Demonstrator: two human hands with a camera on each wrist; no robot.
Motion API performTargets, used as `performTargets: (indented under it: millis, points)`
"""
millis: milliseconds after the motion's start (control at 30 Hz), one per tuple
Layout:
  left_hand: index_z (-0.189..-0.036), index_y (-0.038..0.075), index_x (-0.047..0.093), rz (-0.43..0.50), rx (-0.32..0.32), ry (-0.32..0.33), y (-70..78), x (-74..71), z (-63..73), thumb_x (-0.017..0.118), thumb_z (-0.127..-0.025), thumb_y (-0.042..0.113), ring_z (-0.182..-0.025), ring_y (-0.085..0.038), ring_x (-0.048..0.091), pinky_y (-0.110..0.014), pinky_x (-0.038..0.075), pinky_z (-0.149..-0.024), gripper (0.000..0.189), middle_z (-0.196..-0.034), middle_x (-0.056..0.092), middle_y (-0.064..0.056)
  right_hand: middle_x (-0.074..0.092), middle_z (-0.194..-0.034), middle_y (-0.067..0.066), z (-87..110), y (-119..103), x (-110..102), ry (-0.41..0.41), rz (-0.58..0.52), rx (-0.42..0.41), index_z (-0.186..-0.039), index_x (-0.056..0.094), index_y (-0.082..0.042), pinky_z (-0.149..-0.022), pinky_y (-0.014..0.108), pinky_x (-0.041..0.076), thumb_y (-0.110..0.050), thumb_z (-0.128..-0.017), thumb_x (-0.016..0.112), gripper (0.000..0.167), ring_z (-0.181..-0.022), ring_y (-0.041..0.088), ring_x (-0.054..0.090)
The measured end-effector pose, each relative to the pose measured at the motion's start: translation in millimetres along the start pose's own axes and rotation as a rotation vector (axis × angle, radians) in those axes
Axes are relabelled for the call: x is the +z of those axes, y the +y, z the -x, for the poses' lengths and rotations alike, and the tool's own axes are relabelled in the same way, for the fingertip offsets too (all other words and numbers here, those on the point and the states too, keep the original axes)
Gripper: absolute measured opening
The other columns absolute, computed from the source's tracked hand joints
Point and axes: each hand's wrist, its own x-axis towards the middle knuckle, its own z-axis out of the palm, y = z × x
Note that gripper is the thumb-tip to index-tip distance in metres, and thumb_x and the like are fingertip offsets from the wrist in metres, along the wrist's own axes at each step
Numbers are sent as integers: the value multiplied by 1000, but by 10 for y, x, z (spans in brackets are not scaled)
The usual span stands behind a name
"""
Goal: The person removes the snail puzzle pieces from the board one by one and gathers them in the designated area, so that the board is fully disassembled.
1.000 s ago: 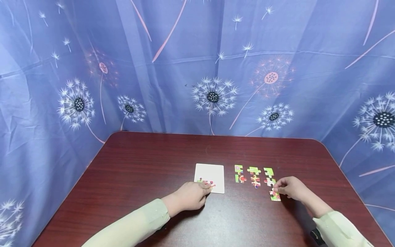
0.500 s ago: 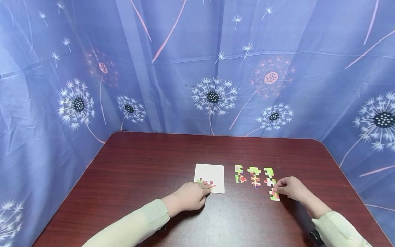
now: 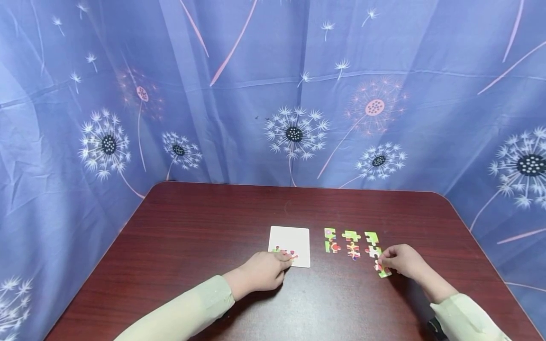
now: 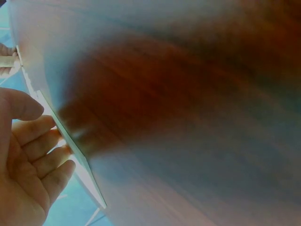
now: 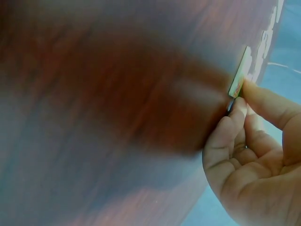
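My left hand (image 3: 262, 271) rests its fingers on a square white board (image 3: 291, 237). Next to the fingertips, colourful jigsaw pieces (image 3: 280, 250) lie along the board's near left part, some covered by the hand. In the left wrist view, the relaxed fingers (image 4: 51, 146) reach over the board's edge. On the right, my right hand (image 3: 403, 259) pinches a green and red jigsaw piece (image 3: 384, 272) between thumb and fingertips. The right wrist view shows this piece (image 5: 238, 77) from its edge, low over the table, with the thumb at its near corner.
Several more jigsaw pieces (image 3: 351, 235) lie apart in loose columns between the board and my right hand. The dark red wooden table (image 3: 204, 218) ends at a blue dandelion-print curtain (image 3: 239, 118) behind and at both sides.
The piece in my right hand first shifted slightly left, then turned so that it now lies at an angle, a little to the right. My left hand has stayed in place.
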Motion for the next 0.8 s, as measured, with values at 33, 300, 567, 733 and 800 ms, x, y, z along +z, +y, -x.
performTargets:
  millis: [33,300,567,733,800]
  points:
    - [-128,15,73,3,0,1,0,2,1,61,-94,19,-127,-9,66,-25,55,-104,37,-134,71,0,60,-64,-5,4,-1,0,4,2,-3,-85,73,1,-53,22,42,-11,-91,70,14,-58,9,49]
    - [-129,15,73,11,-4,-3,12,-21,6,61,-94,19,-128,-10,66,-27,56,-104,37,-135,71,0,58,-59,-8,34,-27,15,27,32,14,-77,73,-3,-52,22,40,-14,-89,68,16,-55,8,48]
    - [-129,16,73,10,-1,-2,8,-18,5,61,-94,20,-128,-10,66,-26,56,-103,37,-135,71,1,52,-56,-8,45,-58,30,38,67,33,-69,67,-8,-52,24,37,-15,-88,68,21,-54,10,46]
    - [-129,16,73,2,-9,-3,5,-15,1,61,-94,21,-128,-9,66,-26,56,-103,37,-135,70,1,51,-56,-8,43,-56,31,42,75,33,-69,67,-7,-53,24,37,-15,-88,68,21,-54,10,46]
    - [-130,16,72,2,-12,-8,6,-15,1,61,-94,21,-129,-9,65,-26,55,-104,38,-136,70,1,51,-56,-8,43,-57,31,45,77,32,-69,67,-7,-53,25,37,-15,-88,67,20,-55,10,46]
